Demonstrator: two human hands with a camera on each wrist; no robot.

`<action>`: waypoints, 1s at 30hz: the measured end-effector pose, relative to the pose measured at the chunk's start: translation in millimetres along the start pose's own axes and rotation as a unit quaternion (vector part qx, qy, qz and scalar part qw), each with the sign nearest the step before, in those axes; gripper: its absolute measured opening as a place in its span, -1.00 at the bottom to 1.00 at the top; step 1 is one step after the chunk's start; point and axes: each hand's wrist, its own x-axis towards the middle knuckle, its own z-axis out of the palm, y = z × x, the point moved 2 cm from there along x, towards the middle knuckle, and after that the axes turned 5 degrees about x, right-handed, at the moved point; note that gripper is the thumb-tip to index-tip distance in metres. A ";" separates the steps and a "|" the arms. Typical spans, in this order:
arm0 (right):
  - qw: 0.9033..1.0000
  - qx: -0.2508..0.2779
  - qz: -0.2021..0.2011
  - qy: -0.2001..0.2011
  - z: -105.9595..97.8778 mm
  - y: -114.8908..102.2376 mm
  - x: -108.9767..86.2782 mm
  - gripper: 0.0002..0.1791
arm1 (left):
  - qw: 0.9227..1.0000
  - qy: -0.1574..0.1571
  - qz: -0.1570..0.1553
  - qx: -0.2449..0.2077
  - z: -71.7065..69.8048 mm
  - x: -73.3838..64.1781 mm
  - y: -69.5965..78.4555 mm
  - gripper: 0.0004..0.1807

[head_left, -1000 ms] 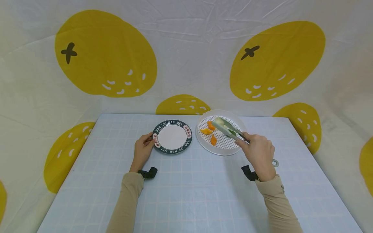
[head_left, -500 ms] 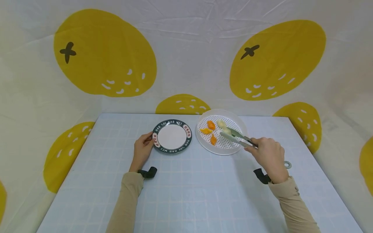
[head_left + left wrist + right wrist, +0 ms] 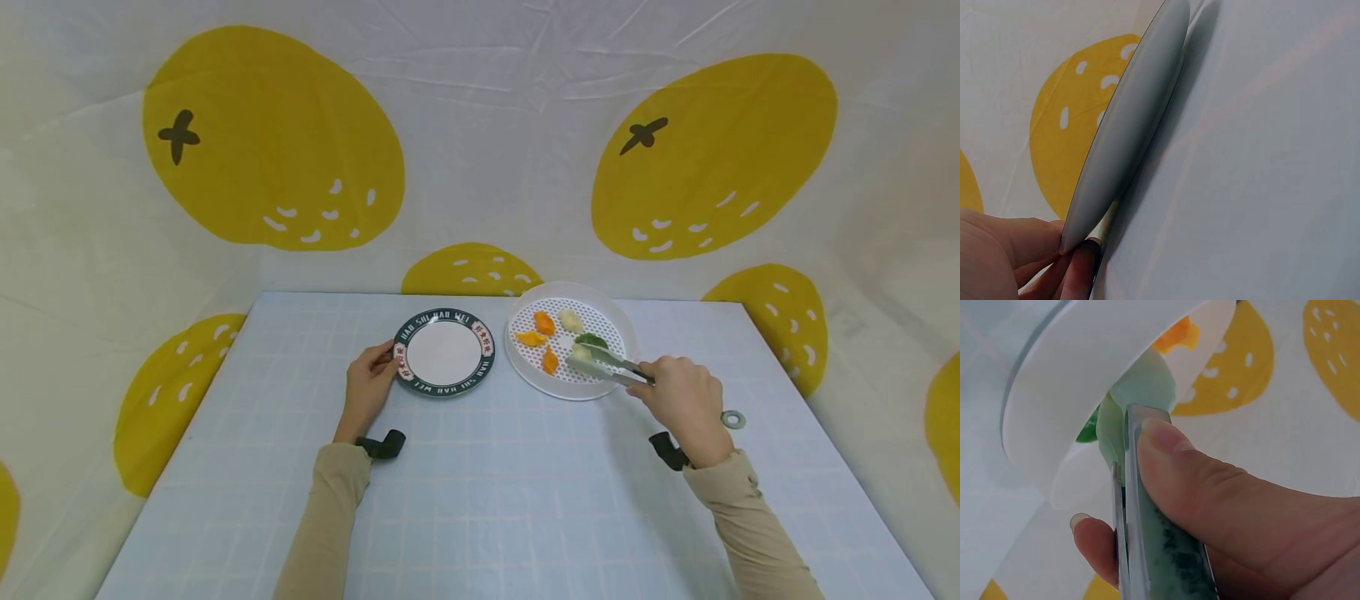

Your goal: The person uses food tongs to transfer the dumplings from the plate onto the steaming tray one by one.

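My left hand (image 3: 367, 387) pinches the left rim of a round plate (image 3: 444, 354), white with a dark green lettered border. In the left wrist view, the plate's pale underside (image 3: 1129, 119) shows, with thumb and fingers at its edge. My right hand (image 3: 686, 404) grips a pair of pale green tongs (image 3: 611, 377), thumb pressed on one arm in the right wrist view. The tong tips reach into a white perforated steamer tray (image 3: 543, 385), around a pale dumpling-shaped piece (image 3: 581, 352). Beside the tips lies a green piece (image 3: 592, 340); another pale piece (image 3: 571, 321) sits behind.
Three orange dumpling-shaped pieces, one of them the front orange piece (image 3: 550, 361), lie in the tray's left half. The tray stands near the table's back edge, right of the plate. A checked pale blue cloth (image 3: 480, 500) covers the table; a fruit-print curtain (image 3: 495, 150) hangs behind.
My right hand has moved right overall, with a slight return left. The tong tips have shifted from the tray's back toward its front, uncovering the green piece. My left hand stays on the plate.
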 end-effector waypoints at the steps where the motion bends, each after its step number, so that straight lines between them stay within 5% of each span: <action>1: 1.000 -0.001 0.000 -0.001 -0.1 -0.1 0.4 -0.58 | 1.000 0.000 0.000 0.000 0.0 -0.1 0.4 -0.57; 15: 0.999 -0.012 -0.002 -0.043 -5.0 -3.1 10.9 -0.74 | 1.000 -0.006 0.006 -0.006 -1.4 -0.7 1.2 -0.56; 30: 0.997 -0.005 0.017 -0.079 -5.8 -7.0 16.2 -0.65 | 1.000 -0.006 0.012 -0.014 -1.6 0.2 -1.0 -0.56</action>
